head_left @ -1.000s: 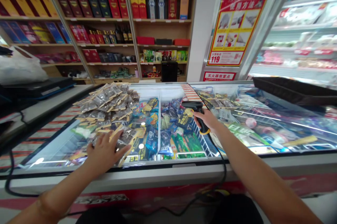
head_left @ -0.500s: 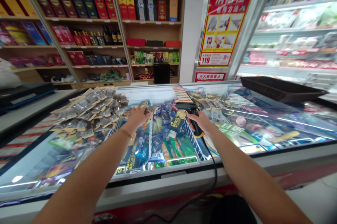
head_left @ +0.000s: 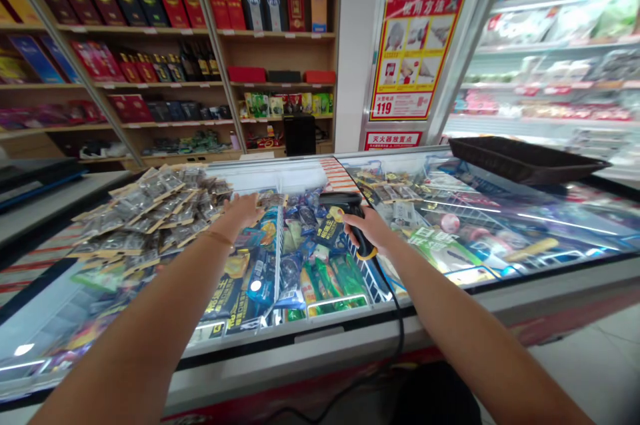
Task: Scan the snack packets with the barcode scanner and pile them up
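My right hand (head_left: 369, 228) is wrapped round the handle of a black barcode scanner (head_left: 341, 199) with yellow trim, held over the freezer's wire baskets. Its cable runs down across the front edge. My left hand (head_left: 241, 211), fingers stretched out, is beside the right edge of a heap of clear packets with brown card edges (head_left: 155, 202). Its fingertips are partly hidden, and I see nothing held in it. A similar small packet (head_left: 273, 200) lies just right of that hand, on top of the frozen goods near the white wire divider (head_left: 280, 238).
The chest freezer (head_left: 320, 337) holds blue, green and black-yellow ice cream packs. A black tray (head_left: 525, 157) rests at its back right. Shelves of boxes (head_left: 280, 35), a red fire-hydrant poster (head_left: 423, 38) and a lit cooler (head_left: 555, 65) stand behind.
My left hand has moved left, off the small packet and toward the heap, and the packet now lies by itself. My right hand keeps hold of the scanner. The view has shifted slightly.
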Action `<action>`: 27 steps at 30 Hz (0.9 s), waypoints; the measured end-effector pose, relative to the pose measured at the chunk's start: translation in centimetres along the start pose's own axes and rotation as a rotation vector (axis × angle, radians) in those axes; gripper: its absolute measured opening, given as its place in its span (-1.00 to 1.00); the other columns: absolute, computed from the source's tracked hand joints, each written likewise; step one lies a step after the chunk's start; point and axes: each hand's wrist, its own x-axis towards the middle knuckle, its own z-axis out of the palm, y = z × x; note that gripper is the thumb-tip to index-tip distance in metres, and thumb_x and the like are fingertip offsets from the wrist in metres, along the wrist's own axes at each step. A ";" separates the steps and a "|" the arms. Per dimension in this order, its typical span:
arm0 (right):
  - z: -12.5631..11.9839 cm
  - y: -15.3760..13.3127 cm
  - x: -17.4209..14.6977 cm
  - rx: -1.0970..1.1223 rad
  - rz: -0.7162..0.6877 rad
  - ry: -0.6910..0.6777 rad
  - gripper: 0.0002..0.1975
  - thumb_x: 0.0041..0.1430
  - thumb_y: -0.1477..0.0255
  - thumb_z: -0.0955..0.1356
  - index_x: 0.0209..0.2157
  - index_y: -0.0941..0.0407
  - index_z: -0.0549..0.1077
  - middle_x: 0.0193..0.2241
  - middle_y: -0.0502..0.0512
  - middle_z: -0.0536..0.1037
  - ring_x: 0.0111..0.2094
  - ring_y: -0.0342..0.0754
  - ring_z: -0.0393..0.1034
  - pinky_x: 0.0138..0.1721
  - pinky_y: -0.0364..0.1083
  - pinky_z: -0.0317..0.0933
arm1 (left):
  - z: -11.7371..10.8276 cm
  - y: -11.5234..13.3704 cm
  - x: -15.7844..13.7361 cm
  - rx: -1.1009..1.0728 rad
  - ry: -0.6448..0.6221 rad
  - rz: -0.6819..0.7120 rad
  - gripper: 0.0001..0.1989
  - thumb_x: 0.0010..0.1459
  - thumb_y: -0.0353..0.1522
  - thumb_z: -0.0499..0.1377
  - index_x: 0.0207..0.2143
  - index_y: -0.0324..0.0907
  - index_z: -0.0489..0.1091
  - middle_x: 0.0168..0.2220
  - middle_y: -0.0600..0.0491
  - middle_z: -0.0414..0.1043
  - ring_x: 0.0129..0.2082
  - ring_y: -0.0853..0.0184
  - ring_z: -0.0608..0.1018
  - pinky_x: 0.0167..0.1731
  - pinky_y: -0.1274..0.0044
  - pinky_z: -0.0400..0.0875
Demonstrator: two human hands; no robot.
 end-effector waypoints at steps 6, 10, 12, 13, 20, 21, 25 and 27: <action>0.0 0.2 0.0 -0.009 -0.009 -0.023 -0.57 -0.04 0.15 0.53 -0.28 0.13 0.39 -0.61 -0.06 0.48 -0.74 -0.17 0.29 -0.73 -0.18 0.11 | -1.6 -0.7 0.0 -0.001 -0.027 0.000 -0.37 0.08 -0.32 0.22 0.25 -0.16 0.36 0.17 -0.28 0.48 0.35 -0.12 0.29 0.29 0.05 0.08; -0.2 0.1 0.0 0.001 -0.018 0.002 -0.56 -0.06 0.14 0.53 -0.30 0.12 0.38 -0.62 -0.06 0.47 -0.75 -0.17 0.29 -0.73 -0.17 0.13 | -1.2 1.3 0.8 -0.016 0.015 -0.077 -0.45 0.23 -0.17 0.08 0.17 -0.27 0.43 0.12 -0.39 0.49 0.25 -0.15 0.41 0.24 0.02 0.14; -0.3 0.0 0.0 0.005 -0.024 0.023 -0.56 -0.06 0.14 0.53 -0.30 0.11 0.37 -0.62 -0.06 0.47 -0.75 -0.16 0.28 -0.73 -0.17 0.14 | -0.5 2.3 1.3 -0.018 0.059 -0.108 -0.35 0.30 -0.05 -0.05 0.22 -0.28 0.40 0.20 -0.41 0.41 0.31 -0.18 0.34 0.26 -0.02 0.08; -0.4 -0.1 0.0 0.006 -0.024 0.031 -0.57 -0.06 0.15 0.52 -0.30 0.11 0.37 -0.62 -0.06 0.47 -0.75 -0.16 0.28 -0.72 -0.16 0.14 | -0.1 2.7 1.5 -0.009 0.076 -0.116 -0.29 0.30 0.03 -0.09 0.24 -0.27 0.38 0.26 -0.40 0.35 0.35 -0.20 0.26 0.28 -0.04 0.03; -0.6 -0.4 0.1 0.027 -0.011 0.046 -0.62 -0.05 0.19 0.51 -0.35 0.11 0.36 -0.63 -0.06 0.46 -0.74 -0.17 0.29 -0.71 -0.17 0.14 | 1.0 3.8 2.5 0.018 0.046 -0.015 -0.30 0.25 0.09 0.01 0.25 -0.14 0.41 0.38 -0.32 0.18 0.44 -0.28 0.00 0.29 -0.11 -0.10; -0.6 -0.4 0.1 0.030 -0.010 0.045 -0.62 -0.05 0.19 0.51 -0.35 0.12 0.36 -0.62 -0.06 0.47 -0.74 -0.17 0.29 -0.71 -0.17 0.15 | 0.9 4.2 2.5 -0.018 0.041 0.037 -0.35 0.26 0.04 0.04 0.25 -0.09 0.41 0.37 -0.29 0.20 0.44 -0.28 0.02 0.28 -0.12 -0.09; -0.6 -0.4 0.2 0.042 -0.010 0.055 -0.62 -0.05 0.20 0.52 -0.33 0.13 0.38 -0.62 -0.06 0.47 -0.74 -0.16 0.30 -0.72 -0.17 0.15 | 0.5 6.6 2.7 -0.152 0.002 0.191 -0.50 0.26 -0.28 0.11 0.24 0.16 0.41 0.31 -0.07 0.34 0.34 -0.10 0.28 0.26 0.05 0.10; -0.8 -0.3 0.2 0.054 -0.014 0.059 -0.61 -0.06 0.19 0.53 -0.32 0.13 0.40 -0.63 -0.07 0.46 -0.74 -0.17 0.29 -0.72 -0.17 0.15 | 0.5 7.7 3.0 -0.205 0.022 0.179 -0.43 0.22 -0.36 0.10 0.28 0.14 0.37 0.29 -0.08 0.38 0.28 -0.06 0.38 0.21 0.12 0.22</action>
